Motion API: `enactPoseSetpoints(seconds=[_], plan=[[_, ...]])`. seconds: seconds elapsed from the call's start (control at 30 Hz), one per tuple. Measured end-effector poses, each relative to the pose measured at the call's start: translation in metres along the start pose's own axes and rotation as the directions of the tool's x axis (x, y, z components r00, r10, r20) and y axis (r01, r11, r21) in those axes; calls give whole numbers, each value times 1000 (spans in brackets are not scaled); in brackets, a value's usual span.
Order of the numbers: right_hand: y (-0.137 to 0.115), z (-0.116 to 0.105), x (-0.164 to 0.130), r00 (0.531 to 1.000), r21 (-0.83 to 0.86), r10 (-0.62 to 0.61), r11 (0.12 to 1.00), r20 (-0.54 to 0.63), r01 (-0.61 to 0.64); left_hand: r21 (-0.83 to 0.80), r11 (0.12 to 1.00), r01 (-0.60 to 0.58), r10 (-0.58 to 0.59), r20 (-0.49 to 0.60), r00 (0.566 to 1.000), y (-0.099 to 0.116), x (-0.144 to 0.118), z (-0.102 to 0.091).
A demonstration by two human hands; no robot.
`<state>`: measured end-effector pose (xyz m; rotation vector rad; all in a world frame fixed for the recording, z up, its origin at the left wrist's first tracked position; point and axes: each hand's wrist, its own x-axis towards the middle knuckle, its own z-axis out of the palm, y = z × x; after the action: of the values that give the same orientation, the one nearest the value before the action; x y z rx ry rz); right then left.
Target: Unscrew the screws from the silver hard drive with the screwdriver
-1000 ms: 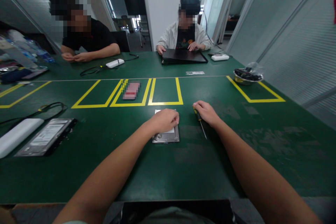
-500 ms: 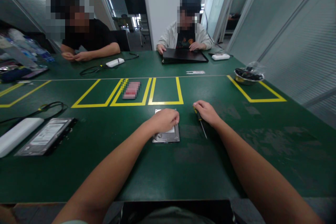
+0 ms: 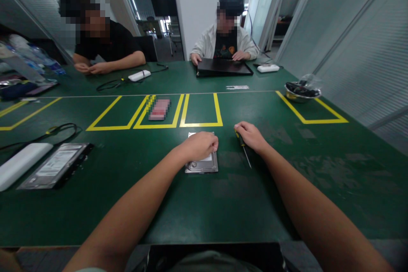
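Note:
A silver hard drive [image 3: 207,166] lies flat on the green table in front of me, a white label partly visible on it. My left hand [image 3: 201,146] rests over its upper part with the fingers curled closed; whatever they may hold is hidden. To the right, my right hand [image 3: 250,134] is closed round the black and yellow handle of a screwdriver [image 3: 241,139]. The screwdriver's thin metal shaft slants down toward me, its tip near the tabletop and apart from the drive.
At left lie another hard drive [image 3: 59,163], a white power strip [image 3: 24,165] and a black cable. Yellow tape [image 3: 200,126] marks rectangles; one holds a blurred pink item [image 3: 160,109]. A bowl [image 3: 302,93] of dark pieces stands right. Two people sit opposite, one with a black folder [image 3: 225,67].

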<state>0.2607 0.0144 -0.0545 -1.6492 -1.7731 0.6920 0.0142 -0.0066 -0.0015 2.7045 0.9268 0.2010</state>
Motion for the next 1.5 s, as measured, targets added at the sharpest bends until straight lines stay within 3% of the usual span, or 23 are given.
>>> enactPoseSetpoints(seconds=[0.4, 1.5], plan=[[3, 1, 2, 1000, -13, -13, 1000, -1, 13, -7, 996, 83, -83, 12, 996, 3, 2, -1], [0, 0, -1, 997, 20, -56, 998, -60, 57, -81, 992, 98, -99, -8, 995, 1, 2, 3]])
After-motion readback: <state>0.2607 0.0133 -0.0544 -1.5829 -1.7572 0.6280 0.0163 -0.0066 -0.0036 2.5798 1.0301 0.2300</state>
